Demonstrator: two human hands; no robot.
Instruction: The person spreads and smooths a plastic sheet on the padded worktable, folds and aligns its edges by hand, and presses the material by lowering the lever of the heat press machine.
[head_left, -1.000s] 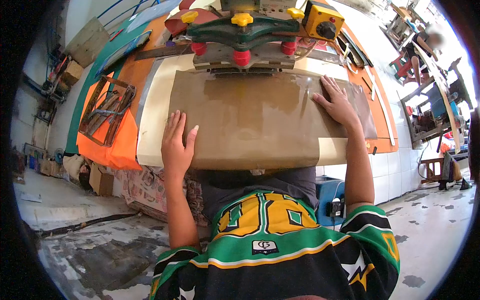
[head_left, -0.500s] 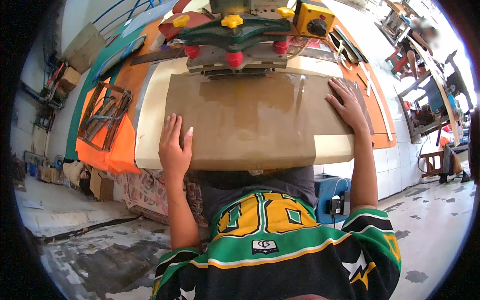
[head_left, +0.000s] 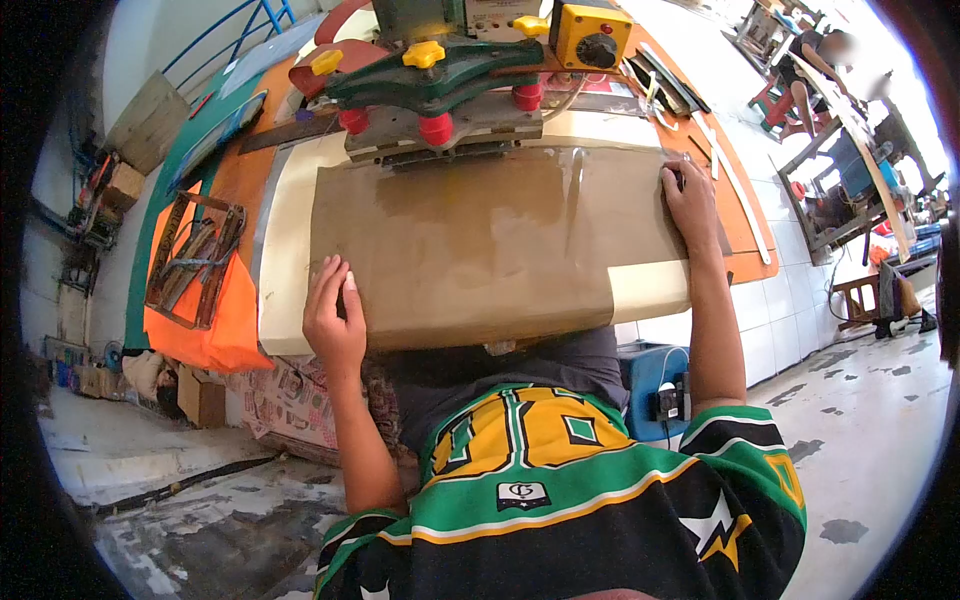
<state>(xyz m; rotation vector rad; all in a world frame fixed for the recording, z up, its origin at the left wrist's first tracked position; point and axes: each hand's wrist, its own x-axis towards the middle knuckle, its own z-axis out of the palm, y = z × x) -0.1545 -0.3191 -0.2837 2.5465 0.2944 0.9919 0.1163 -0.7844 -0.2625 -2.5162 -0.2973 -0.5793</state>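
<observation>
A wide brown sheet (head_left: 470, 250) with a glossy, darker patch along its top lies across the work surface before me. Under it, a cream sheet (head_left: 650, 290) shows at the lower right and along the left. My left hand (head_left: 337, 315) rests on the brown sheet's left edge, fingers stretched out and flat. At the upper right edge, my right hand (head_left: 692, 205) has its fingers bent, with the thumb and fingertips around the brown sheet's border. Just beyond the sheet stands a press (head_left: 440, 85) with a dark green frame, yellow knobs and red fittings.
A yellow control box (head_left: 590, 38) with a black dial sits beside the press. At left, a rusty metal frame (head_left: 195, 262) lies on orange material (head_left: 215, 325). White strips (head_left: 735, 195) lie at right. Another person (head_left: 815, 55) sits farther off near a bench.
My right hand has gone from lying flat on the brown sheet to bent fingers at its right edge. My left hand stays at the left edge. The whole view has shifted slightly.
</observation>
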